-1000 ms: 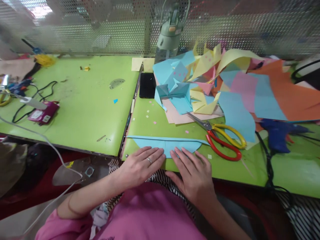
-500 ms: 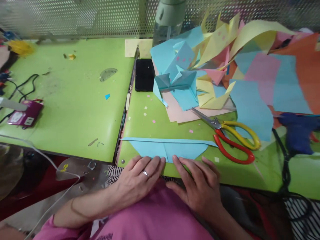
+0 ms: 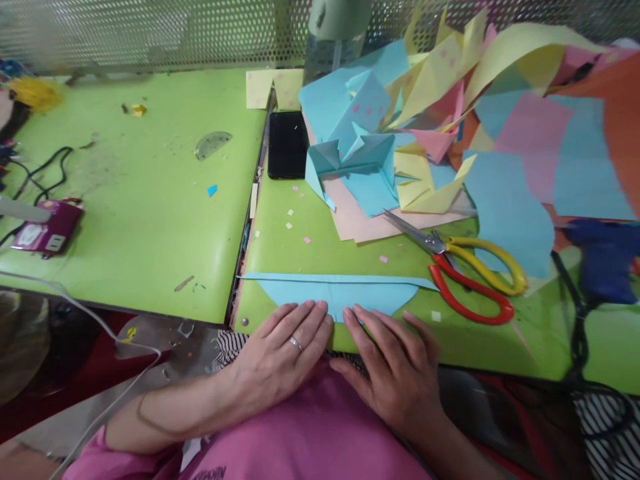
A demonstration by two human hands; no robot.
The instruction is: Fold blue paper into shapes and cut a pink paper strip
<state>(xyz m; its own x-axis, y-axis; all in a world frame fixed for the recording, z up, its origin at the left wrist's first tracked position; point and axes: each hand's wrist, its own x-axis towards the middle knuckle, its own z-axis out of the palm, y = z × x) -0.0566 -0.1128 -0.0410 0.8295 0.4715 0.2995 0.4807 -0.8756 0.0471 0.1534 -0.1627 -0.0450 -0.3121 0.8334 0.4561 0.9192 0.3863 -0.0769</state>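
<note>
A folded sheet of light blue paper [image 3: 370, 293] lies flat at the table's front edge, with a narrow folded strip along its far side and a curved outline nearer me. My left hand [image 3: 287, 347], wearing a ring, rests flat with its fingertips on the paper's near edge. Beside it, my right hand [image 3: 395, 360] has its fingers stretched out and slightly apart, tips on the same edge. Neither hand grips anything. My fingers hide part of the near edge. Scissors [image 3: 437, 247] with red and yellow handles lie open just right of the paper.
A black phone [image 3: 288, 145] and folded blue paper shapes [image 3: 367, 170] lie beyond. Coloured sheets [image 3: 530, 153] heap at the right, near a dark blue tool [image 3: 607, 257] with a black cable. A bottle [image 3: 337, 33] stands behind. Purple power adapter [image 3: 47, 227] sits left.
My left fingertips have shifted slightly forward onto the blue paper, covering more of it. The right hand has barely moved. The whole view has shifted a little.
</note>
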